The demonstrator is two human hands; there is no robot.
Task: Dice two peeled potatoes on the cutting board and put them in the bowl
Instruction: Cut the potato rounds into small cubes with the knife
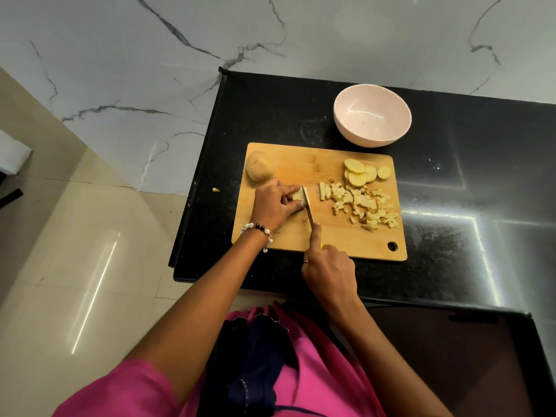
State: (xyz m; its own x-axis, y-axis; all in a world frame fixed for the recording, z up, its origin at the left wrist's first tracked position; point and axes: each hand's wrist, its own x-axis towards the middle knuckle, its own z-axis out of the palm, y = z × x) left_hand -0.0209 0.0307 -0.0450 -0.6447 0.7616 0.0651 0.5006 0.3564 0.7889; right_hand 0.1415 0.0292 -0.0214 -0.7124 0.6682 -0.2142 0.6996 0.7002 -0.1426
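Note:
A wooden cutting board [328, 242] lies on the black counter. My left hand [275, 204] holds a stack of potato slices [298, 194] down on the board with curled fingers. My right hand [329, 267] grips a knife [307, 206] by its handle, index finger stretched along the spine, and the blade stands against the stack's right side. A whole peeled potato [259, 169] rests at the board's far left corner. Round slices [359, 173] and a heap of diced pieces [365, 207] lie on the board's right half. The pink bowl [355, 133] behind the board holds nothing.
The black counter [451, 176] ends in an edge just left of the board, with tiled floor [75, 251] below. A small potato scrap [215, 189] lies on the counter's left rim. A marble wall [150, 70] rises behind. The board has a hanging hole [392, 246] at its near right corner.

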